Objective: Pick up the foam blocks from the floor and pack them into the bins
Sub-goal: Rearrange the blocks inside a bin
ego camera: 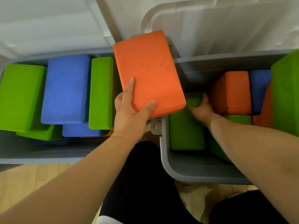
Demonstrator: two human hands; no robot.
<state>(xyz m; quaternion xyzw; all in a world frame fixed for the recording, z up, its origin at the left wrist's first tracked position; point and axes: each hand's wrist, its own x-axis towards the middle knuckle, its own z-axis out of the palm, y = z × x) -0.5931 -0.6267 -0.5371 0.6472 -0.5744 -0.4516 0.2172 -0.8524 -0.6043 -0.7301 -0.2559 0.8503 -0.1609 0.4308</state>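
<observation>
The left hand (129,113) clamps an orange block (148,70) between thumb and fingers, holding it above the neighbouring rims of the left bin (48,157) and the right bin (164,159). Inside the right bin, near its left wall, the right hand (201,109) grips the end of a green block (193,102), its fingers partly hidden.

The left hand (131,113) holds an orange block (148,70) tilted above the gap between two grey bins. Green blocks (21,96) and blue blocks (66,89) lie in the left bin (48,152). The right bin (194,173) holds more blocks (231,92), and the right hand (201,109) grips a green block (193,102) there.
</observation>
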